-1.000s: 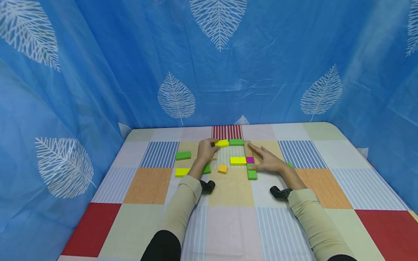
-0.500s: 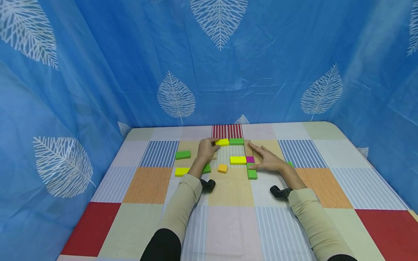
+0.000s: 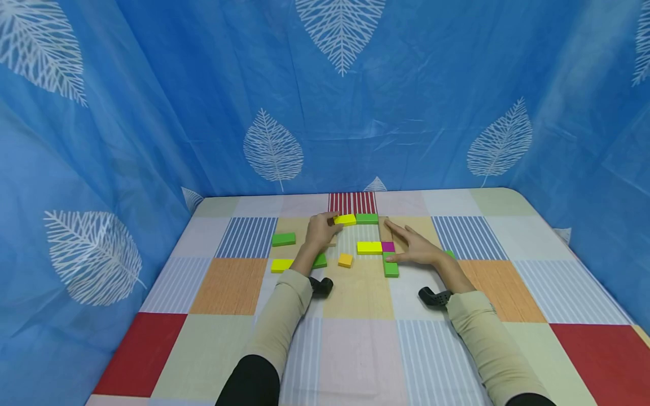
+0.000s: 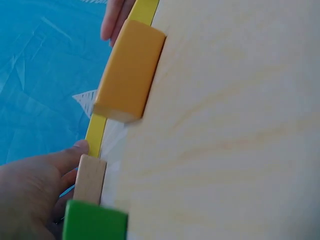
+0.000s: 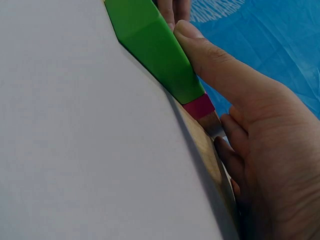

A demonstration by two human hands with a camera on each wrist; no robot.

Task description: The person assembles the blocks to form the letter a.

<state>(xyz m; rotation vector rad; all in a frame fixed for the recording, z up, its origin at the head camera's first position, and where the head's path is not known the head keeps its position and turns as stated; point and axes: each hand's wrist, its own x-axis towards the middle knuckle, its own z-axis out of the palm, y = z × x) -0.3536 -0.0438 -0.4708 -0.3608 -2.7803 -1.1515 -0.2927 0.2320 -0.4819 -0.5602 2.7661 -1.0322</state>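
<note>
Head view, just below centre of the frame: the left hand [image 3: 319, 231] pinches the left end of a far yellow block [image 3: 346, 220], just beside a far green block [image 3: 367, 218]; the right hand [image 3: 416, 248] is spread wide, its thumb touching a near green block [image 3: 391, 270], its fingers beside a wooden block [image 3: 385, 231]; a purple block [image 3: 387, 247] and an orange block [image 3: 345, 260] lie between the hands on the patchwork surface [image 3: 355, 338].

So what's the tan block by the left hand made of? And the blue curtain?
The tan block looks like bare wood, matte, because it's pale and faintly grained. The blue curtain may be thin plastic or smooth coated cloth: it has shiny creases.
</note>
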